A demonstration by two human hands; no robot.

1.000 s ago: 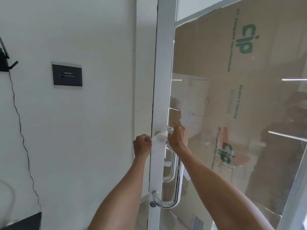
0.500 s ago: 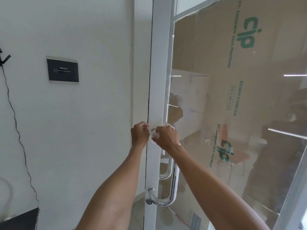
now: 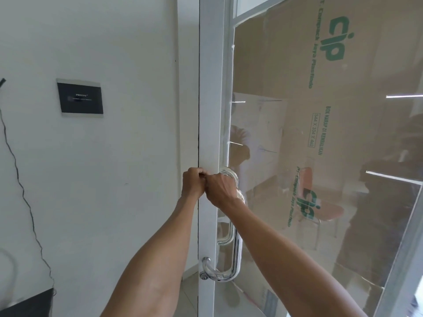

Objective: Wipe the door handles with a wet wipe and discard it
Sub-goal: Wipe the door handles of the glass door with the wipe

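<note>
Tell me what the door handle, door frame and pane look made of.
Door handle: polished metal tube, likely chromed or stainless; bright mirror-like highlights. Door frame: probably painted or coated metal; flat, matte white, material uncertain. Pane: clear glass, showing reflections and the room behind.

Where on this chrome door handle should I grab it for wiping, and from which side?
Grip the door handle on its straight upright bar, in the bare stretch below the right hand. Come from the glass side: the bar stands off the door, so a grip can close round. Its end bends curve into the door frame, leaving less room.
</note>
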